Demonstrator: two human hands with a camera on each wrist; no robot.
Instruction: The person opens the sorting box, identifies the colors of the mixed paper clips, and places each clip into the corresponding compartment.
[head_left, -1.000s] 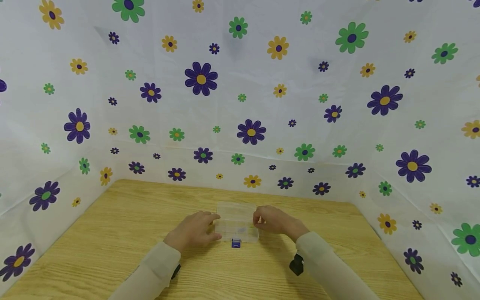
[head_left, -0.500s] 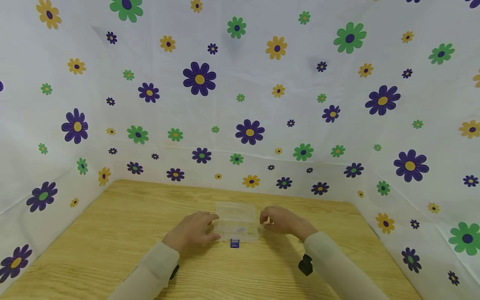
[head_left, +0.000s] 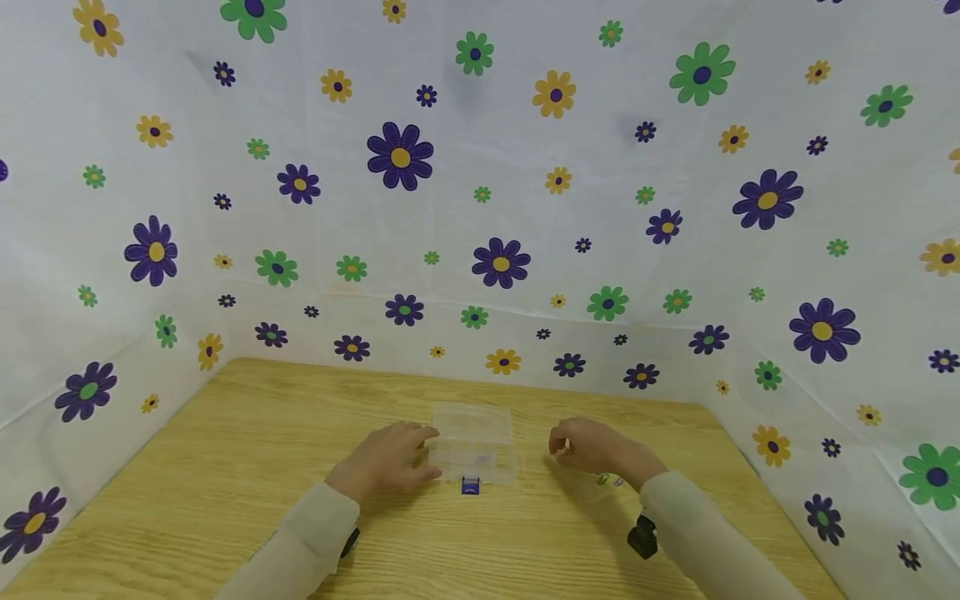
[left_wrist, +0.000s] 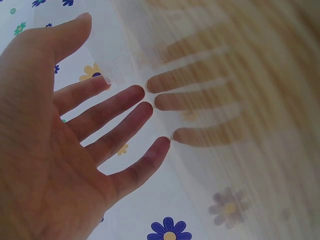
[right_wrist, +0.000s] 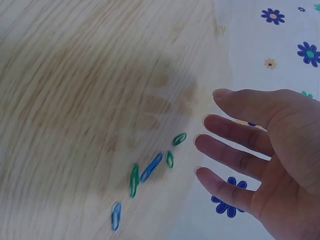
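Note:
A clear plastic compartment box point(head_left: 472, 442) lies on the table with its lid raised at the back and a blue latch point(head_left: 470, 486) at the front. Small bluish and yellowish spots show inside, too faint to name. My left hand point(head_left: 390, 458) rests at the box's left side; in the left wrist view its fingers point(left_wrist: 125, 122) are spread and hold nothing. To the right of the box, my right hand point(head_left: 592, 446) hovers with loosely bent fingers and nothing between them. Several paper clips, among them a blue paper clip point(right_wrist: 151, 167) and a green paper clip point(right_wrist: 134, 180), lie below it.
The wooden table point(head_left: 300, 417) is enclosed at the back and sides by a white flowered sheet point(head_left: 480, 208). A dark wrist device point(head_left: 642, 537) hangs under the right forearm.
My right hand has moved from the box's right edge to the right, over the paper clips. My left hand and the box have stayed in place.

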